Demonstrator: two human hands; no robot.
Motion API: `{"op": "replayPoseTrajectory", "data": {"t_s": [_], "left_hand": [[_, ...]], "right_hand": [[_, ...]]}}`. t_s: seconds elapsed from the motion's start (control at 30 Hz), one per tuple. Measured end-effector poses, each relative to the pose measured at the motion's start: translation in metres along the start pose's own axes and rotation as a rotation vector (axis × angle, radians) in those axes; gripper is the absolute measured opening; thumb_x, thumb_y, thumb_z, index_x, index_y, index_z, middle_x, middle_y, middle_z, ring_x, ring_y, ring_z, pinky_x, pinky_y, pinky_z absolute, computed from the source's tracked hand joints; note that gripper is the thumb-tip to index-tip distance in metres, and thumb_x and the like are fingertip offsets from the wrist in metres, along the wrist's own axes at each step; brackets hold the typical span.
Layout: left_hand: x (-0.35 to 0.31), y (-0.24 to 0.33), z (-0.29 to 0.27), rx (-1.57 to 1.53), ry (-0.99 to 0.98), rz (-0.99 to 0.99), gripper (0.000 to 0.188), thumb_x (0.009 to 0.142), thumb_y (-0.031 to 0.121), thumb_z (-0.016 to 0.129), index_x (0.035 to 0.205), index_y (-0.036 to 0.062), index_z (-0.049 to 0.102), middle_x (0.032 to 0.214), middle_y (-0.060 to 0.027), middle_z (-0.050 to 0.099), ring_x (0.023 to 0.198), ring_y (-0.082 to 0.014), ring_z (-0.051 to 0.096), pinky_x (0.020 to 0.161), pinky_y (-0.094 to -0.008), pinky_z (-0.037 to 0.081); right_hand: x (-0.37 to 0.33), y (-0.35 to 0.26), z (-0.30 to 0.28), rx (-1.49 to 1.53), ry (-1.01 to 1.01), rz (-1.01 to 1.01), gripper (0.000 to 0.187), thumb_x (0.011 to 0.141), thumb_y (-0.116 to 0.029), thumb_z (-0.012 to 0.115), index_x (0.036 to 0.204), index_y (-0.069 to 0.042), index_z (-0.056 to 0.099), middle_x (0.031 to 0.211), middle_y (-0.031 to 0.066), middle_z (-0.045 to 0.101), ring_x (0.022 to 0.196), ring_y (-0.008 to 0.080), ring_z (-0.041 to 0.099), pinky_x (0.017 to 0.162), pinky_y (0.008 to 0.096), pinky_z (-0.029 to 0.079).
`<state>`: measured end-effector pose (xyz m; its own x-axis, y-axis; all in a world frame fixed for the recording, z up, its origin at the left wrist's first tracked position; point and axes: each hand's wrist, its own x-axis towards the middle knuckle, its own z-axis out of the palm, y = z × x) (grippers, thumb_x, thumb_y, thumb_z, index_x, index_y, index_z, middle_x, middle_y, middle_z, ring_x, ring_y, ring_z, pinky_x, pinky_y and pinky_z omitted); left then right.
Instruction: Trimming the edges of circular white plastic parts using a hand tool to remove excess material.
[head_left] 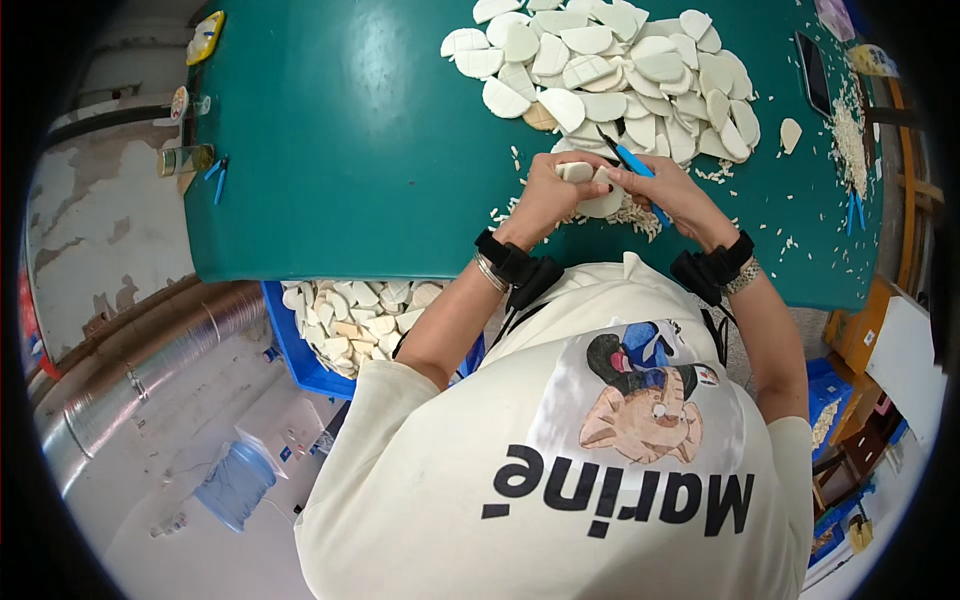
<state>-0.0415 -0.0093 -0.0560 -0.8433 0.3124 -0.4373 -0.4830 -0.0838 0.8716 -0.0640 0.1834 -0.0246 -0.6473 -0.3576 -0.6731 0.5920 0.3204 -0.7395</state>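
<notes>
At the near edge of the green table, my left hand (pixel 545 195) is closed round a few small cream-white, flat, rounded pieces (pixel 573 172). A larger pale rounded piece (pixel 600 204) sits between my two hands, with my right thumb against it. My right hand (pixel 682 197) grips a pair of blue-handled nippers (pixel 634 160), their dark tip pointing up and left toward the pile. Just beyond both hands lies a big heap of pale half-round pieces (pixel 610 75). Small cut scraps (pixel 637 217) are scattered beneath and beside my hands.
A blue crate (pixel 290 345) of similar pieces stands below the table's left edge. A phone (pixel 812 75) and a strip of scraps (pixel 848 140) lie at the right. More blue-handled tools (pixel 219 183) and a glass jar (pixel 187 160) are at the left edge.
</notes>
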Motion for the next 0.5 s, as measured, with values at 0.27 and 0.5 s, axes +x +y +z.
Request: {"op": "replayPoseTrajectory", "data": {"t_s": [0.27,0.5], "left_hand": [[-0.01,-0.003,-0.059,-0.877,0.057,-0.086,0.018,0.088,0.01,0.06,0.104,0.0101,0.052,0.111,-0.0156,0.063,0.098,-0.0229,0.062,0.078,-0.0369,0.055],[-0.013,-0.009,-0.063,-0.764,0.147,-0.076,0.02,0.089,0.011,0.061,0.107,0.0069,0.055,0.087,-0.0043,0.06,0.077,-0.0145,0.061,0.065,-0.0319,0.055]], "right_hand": [[0.061,-0.04,0.017,-0.747,0.472,-0.432,0.038,0.079,-0.036,0.069,0.091,-0.001,0.064,0.077,0.0192,0.064,0.075,0.0352,0.065,0.066,0.0436,0.049],[0.093,-0.061,0.025,-0.96,0.401,-0.311,0.035,0.075,-0.033,0.073,0.085,0.0,0.064,0.076,0.0185,0.066,0.074,0.0353,0.065,0.064,0.0441,0.049]]}}
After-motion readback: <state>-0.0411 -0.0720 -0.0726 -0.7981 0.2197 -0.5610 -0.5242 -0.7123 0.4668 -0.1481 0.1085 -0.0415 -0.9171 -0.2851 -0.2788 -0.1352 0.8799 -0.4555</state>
